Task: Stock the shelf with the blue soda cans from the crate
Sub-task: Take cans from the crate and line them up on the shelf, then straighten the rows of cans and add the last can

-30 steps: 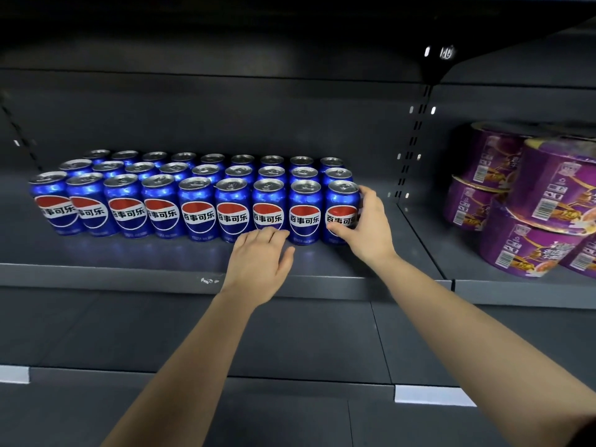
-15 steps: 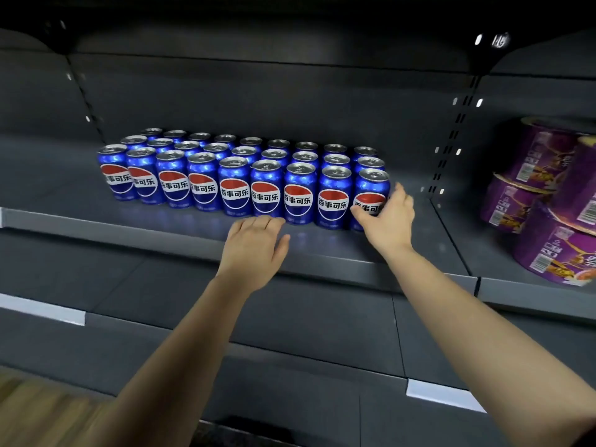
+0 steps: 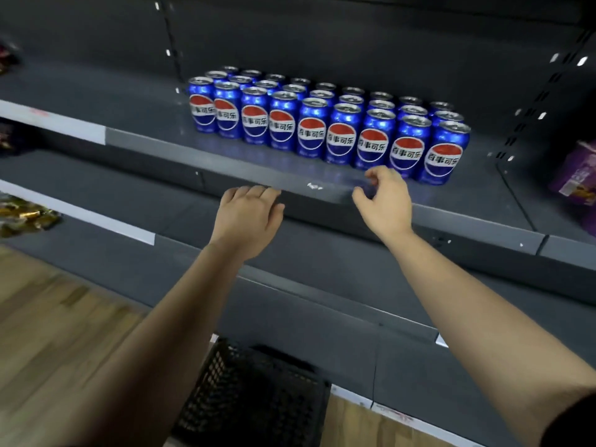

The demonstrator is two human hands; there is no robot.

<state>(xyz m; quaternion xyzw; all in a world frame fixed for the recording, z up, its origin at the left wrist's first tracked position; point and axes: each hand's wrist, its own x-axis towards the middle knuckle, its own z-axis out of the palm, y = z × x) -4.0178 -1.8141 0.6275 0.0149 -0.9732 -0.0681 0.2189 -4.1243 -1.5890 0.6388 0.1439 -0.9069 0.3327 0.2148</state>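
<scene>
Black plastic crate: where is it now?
Head view, bottom centre: the black plastic lattice crate sits low at the foot of the grey metal shelving, with wooden floor on its left.

Purple packs (image 3: 577,175) sit far right; gold-wrapped snacks (image 3: 22,217) far left; wooden floor (image 3: 48,317) below

Blue cans (image 3: 329,124) in rows on shelf (image 3: 245,169)

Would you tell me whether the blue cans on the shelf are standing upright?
Upright: every visible blue can stands on the shelf with its silver top up.
</scene>
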